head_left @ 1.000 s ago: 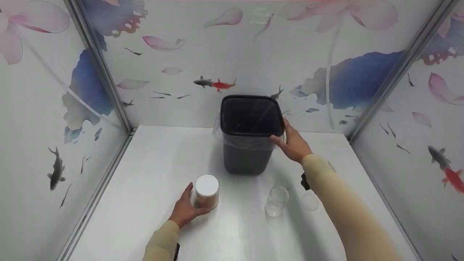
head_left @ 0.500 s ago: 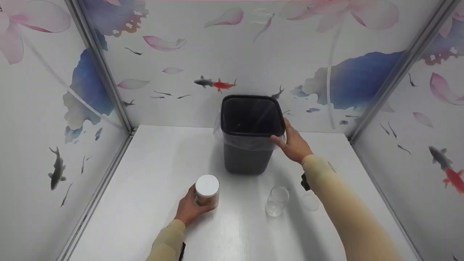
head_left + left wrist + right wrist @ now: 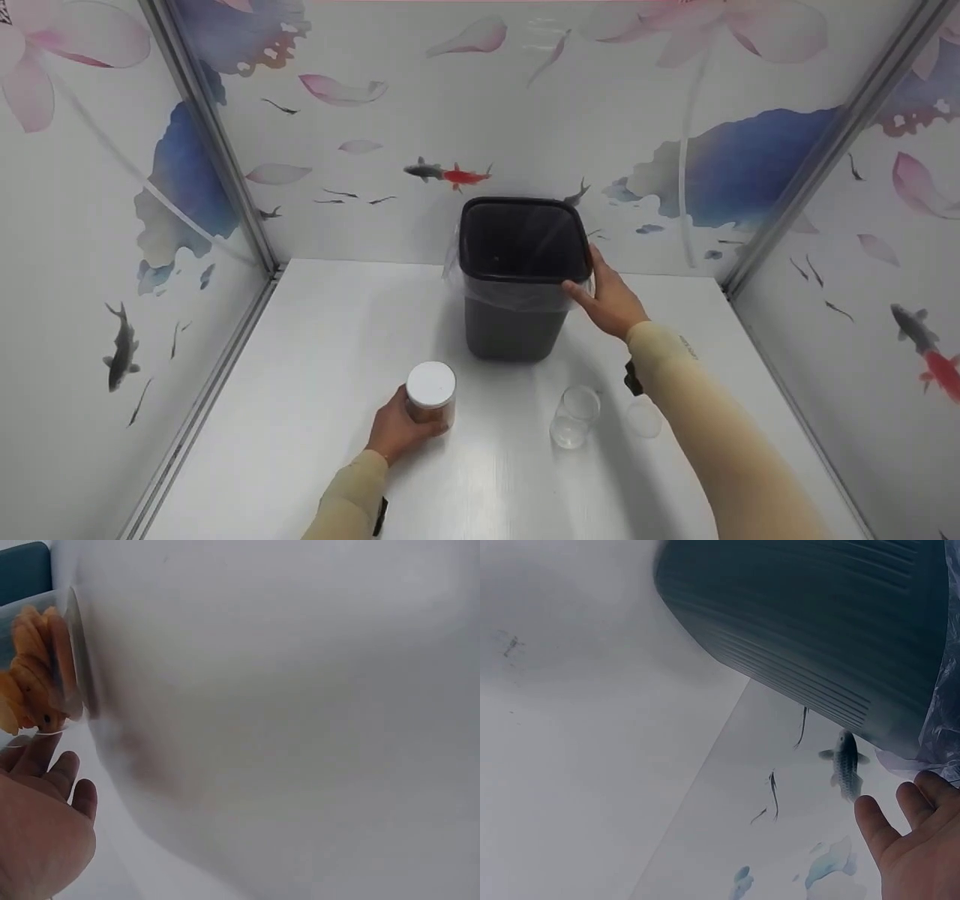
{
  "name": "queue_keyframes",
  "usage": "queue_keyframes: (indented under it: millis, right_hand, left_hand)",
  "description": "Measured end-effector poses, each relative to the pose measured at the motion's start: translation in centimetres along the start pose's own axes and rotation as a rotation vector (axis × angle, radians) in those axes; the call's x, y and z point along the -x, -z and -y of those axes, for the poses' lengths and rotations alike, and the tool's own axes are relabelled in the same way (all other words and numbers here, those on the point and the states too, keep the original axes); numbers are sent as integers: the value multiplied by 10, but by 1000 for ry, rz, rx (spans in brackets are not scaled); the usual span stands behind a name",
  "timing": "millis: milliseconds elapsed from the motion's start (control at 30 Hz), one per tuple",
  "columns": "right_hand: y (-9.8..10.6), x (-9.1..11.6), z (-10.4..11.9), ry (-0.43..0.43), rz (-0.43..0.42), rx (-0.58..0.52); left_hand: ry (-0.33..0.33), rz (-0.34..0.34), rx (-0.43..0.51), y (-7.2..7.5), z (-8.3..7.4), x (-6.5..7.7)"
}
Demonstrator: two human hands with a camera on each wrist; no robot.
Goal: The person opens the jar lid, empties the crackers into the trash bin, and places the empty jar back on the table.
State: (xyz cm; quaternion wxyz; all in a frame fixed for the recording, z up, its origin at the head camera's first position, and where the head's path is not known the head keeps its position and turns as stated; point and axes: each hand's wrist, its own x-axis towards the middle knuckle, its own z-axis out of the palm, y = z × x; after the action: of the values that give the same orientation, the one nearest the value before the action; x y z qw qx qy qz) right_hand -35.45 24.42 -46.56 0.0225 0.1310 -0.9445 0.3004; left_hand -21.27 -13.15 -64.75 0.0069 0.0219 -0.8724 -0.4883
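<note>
A clear jar (image 3: 433, 397) with a white lid stands on the white table near the middle; orange-brown pieces show through its wall (image 3: 34, 667) in the left wrist view. My left hand (image 3: 399, 430) holds the jar from its left, thumb across the near side and fingers behind it, partly hidden. Behind and to the right stands a dark grey trash can (image 3: 514, 326) with a clear plastic liner (image 3: 517, 295) folded over its rim. My right hand (image 3: 611, 300) rests against the can's right side below the rim, thumb at the near corner and fingers fairly straight.
A transparent cup (image 3: 574, 420) is to the right of the jar. Beside it lies a clear round disc (image 3: 643, 418), close to my right forearm. Printed wall panels (image 3: 360, 225) with fish and petals enclose the table at the back and both sides.
My left hand has moved right and its fingers have closed round the jar, which stays in place. My right hand keeps its position on the trash can.
</note>
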Motion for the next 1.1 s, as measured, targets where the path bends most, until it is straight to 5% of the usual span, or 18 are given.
queue_keyframes:
  millis: [833, 967, 1100]
  right_hand:
    - [-2, 6, -3, -10, -25, 13]
    - [-5, 12, 0, 15, -121, 22]
    - [-12, 20, 4, 106, -343, -10]
  left_hand:
    - [-9, 32, -6, 0, 8, -5]
    - [-29, 38, -12, 1, 9, -5]
    - [-34, 32, -20, 3, 8, -4]
